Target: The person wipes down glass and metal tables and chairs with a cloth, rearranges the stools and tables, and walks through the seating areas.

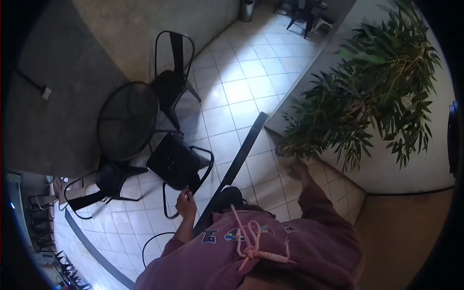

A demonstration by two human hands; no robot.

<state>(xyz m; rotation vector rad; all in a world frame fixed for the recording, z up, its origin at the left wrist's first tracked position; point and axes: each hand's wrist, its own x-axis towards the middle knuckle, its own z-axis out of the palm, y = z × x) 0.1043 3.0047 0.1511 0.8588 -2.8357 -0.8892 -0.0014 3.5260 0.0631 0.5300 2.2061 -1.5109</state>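
Note:
My left hand (185, 204) is closed, with a small pale spot at its fingers; what it holds is too small to name. It is beside the black metal chair (174, 162) and overlaps the chair's lower edge in view. My right hand (296, 170) hangs low on the other side, blurred and dim, just below the lowest leaves of a green leafy plant (367, 92). Whether its fingers hold anything cannot be made out. A thin dark cable (155, 236) curves over the floor near my left sleeve.
A round glass-topped table (128, 121) stands at the left, with a tall-backed black chair (170, 87) behind it and another chair (108, 179) in front. A dark strip (246, 147) crosses the tiled floor (227, 113). A bin (246, 10) stands far back.

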